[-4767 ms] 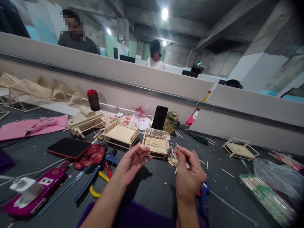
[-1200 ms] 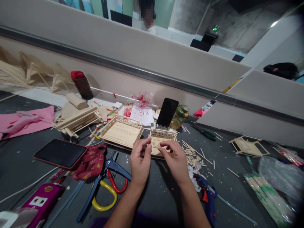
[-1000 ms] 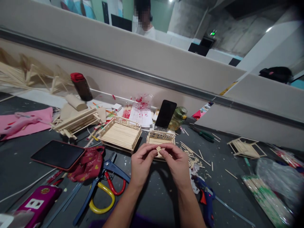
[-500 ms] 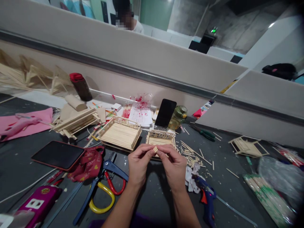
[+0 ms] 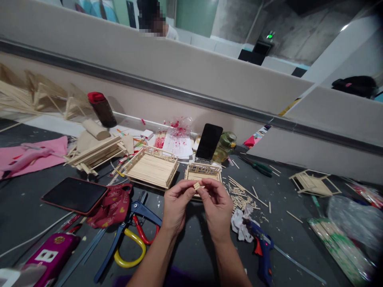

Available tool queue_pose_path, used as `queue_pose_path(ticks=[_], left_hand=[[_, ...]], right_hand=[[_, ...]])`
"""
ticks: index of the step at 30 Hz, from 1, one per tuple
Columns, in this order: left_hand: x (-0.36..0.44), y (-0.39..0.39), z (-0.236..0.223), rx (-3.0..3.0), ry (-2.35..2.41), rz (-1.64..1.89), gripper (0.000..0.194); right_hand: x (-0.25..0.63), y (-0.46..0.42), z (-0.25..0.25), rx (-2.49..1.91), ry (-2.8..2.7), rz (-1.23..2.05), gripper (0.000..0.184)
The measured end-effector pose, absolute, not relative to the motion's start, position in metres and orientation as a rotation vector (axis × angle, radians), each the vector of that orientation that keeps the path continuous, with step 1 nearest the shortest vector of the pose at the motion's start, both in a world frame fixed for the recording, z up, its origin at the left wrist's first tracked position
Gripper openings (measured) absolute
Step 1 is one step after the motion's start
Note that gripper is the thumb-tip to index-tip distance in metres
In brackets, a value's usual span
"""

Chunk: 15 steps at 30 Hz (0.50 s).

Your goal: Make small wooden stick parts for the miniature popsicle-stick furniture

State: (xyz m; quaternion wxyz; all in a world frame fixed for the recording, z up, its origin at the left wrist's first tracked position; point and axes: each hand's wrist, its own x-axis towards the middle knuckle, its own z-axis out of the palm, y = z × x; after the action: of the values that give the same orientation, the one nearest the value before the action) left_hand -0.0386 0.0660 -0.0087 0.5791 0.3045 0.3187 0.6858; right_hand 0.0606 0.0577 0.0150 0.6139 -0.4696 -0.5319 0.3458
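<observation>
Between the fingertips of both hands is a small block of short wooden sticks (image 5: 196, 185). My left hand (image 5: 178, 203) pinches it from the left, thumb against forefinger. From the other side my right hand (image 5: 216, 203) closes on it the same way. Just behind the fingers stands a small stick-built tray with a railing (image 5: 205, 170), partly hidden by the hands. Left of it sits a larger stick-built tray (image 5: 152, 167) with low railings. Short cut sticks (image 5: 242, 195) lie scattered to the right of my right hand.
A blue glue gun (image 5: 263, 255) lies at right, beside crumpled paper (image 5: 241, 225). At left are blue-handled cutters (image 5: 137, 207), yellow-and-red-handled scissors (image 5: 130, 261) and a tablet (image 5: 76, 194). A dark phone (image 5: 209, 141) stands behind the small tray; pliers (image 5: 260, 167) lie behind right.
Both hands have drawn slightly closer together around the small stick block, and the fingers have shifted a little on it. The trays and tools stay put on the table.
</observation>
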Motion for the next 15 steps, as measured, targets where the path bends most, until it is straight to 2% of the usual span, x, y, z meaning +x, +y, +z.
queue_pose_path(ticks=[15], left_hand=[[-0.0406,0.0638,-0.0030,0.486,0.735,1.576,0.019]], right_hand=[[0.0548,0.0529,0.0193,-1.043,-1.466,0.469,0.019]])
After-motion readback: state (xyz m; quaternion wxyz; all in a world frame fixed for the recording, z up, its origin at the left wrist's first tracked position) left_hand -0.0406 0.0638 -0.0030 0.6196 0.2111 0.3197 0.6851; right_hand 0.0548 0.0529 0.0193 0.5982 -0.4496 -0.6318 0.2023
